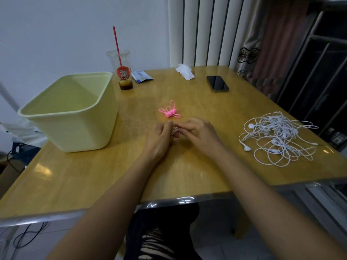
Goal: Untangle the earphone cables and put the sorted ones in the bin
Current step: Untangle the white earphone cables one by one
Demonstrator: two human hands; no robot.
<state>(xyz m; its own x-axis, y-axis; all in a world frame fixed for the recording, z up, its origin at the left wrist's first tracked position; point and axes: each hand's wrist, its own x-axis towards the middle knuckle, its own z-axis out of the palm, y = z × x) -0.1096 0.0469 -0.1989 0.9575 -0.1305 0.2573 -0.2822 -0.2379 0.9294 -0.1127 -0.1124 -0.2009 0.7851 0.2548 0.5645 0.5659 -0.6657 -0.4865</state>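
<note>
Both forearms reached out over the near edge of the tabletop, and the hands met just short of its middle.

- Left hand: fingers curled, clamped on a small coil of cable. Only a few pale loops showed between the fingers.
- Right hand: fingers curled in against the same coil from the other side, seemingly pinching it. The exact contact was hidden behind the knuckles.
- The coil sat between the two hands, touching both. Its long axis could not be told, as too little of it was exposed.
- Pink bundle: already wound, lying just beyond the fingertips, apart from both hands. Its wrapped body ran roughly across the line of reach, with loops at each end.
- White tangle: loose earphones heaped well to the right of the right hand and not yet sorted. The right hand was plainly the nearer one.
- Bin: pale yellow-green, mouth up, to the left of the left hand and slightly beyond it. No cable was visible inside.

Judgement: the winding looked unfinished. The drop would then run leftward, so the left hand had the shorter carry to the bin, while the right was placed to fetch from the tangle.

Farthest out were a phone, a crumpled tissue, a packet and a cup with a red straw.
</note>
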